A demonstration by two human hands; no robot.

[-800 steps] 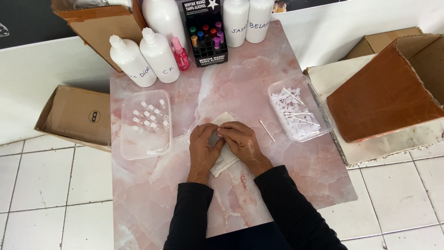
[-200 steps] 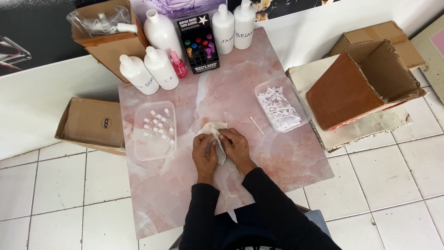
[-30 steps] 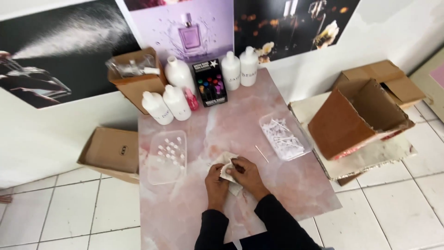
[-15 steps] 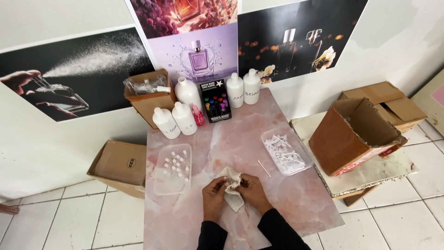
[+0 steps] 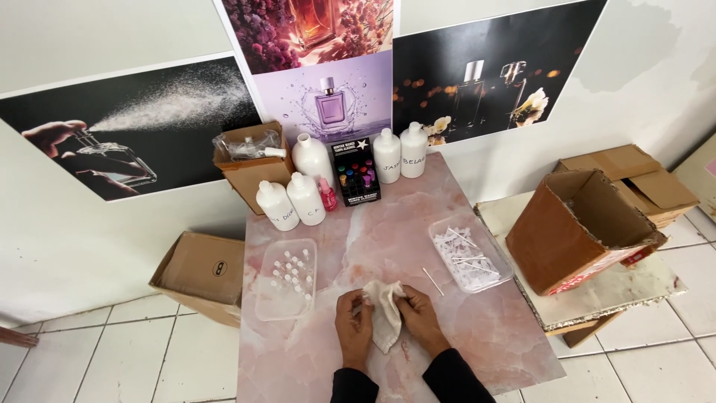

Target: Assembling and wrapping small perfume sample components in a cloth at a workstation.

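Both my hands hold a crumpled white cloth [image 5: 385,317] low over the pink marble table [image 5: 388,224], near its front edge. My left hand [image 5: 353,327] grips the cloth's left side and my right hand [image 5: 419,319] grips its right side. Whatever may be wrapped inside the cloth is hidden. A thin white stick [image 5: 432,281] lies on the table just right of my right hand.
A clear tray of small vials [image 5: 287,277] sits at the left, and a clear tray of white sticks [image 5: 470,254] at the right. Several white bottles [image 5: 306,198], a black box [image 5: 355,172] and a brown carton [image 5: 250,157] line the back. Open cardboard boxes [image 5: 578,224] stand at the right, and another box [image 5: 200,272] sits on the floor at the left.
The view has pulled back and tilted up, so the wall posters now show. My hands stay together on the cloth at the table's front.
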